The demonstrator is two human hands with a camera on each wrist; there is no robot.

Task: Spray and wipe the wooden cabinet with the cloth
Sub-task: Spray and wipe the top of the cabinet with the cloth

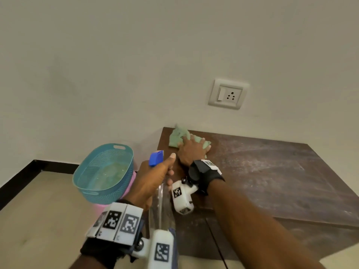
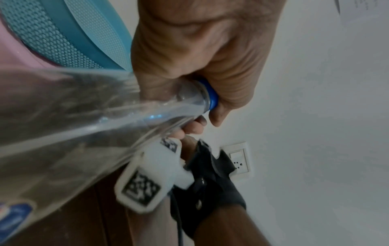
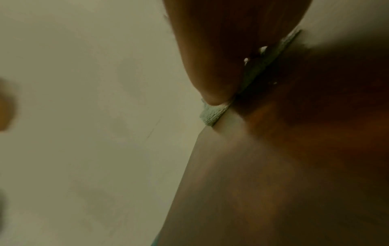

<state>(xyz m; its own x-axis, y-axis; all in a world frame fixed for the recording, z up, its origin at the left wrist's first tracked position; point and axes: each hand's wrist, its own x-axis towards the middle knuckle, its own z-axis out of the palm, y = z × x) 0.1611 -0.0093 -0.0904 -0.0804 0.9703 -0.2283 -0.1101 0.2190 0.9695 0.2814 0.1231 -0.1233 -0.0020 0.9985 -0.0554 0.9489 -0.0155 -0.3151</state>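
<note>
Overhead first: right hand (image 1: 193, 150) flat on green cloth (image 1: 177, 137), fingers spread, at the wooden cabinet (image 1: 272, 171) top's far-left corner; unwiped, streaked wood runs away to the right. Left hand (image 1: 155, 175) nearer the body, wrapped round spray bottle (image 1: 161, 200).

Left wrist: fingers (image 2: 195, 126) curl at the bottle's neck.

Right wrist: palm presses cloth (image 3: 212, 114) onto wood.

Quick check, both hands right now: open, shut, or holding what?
Left hand: grips the spray bottle at its neck.
Right hand: open, fingers flat, pressing the green cloth onto the cabinet top.
</note>
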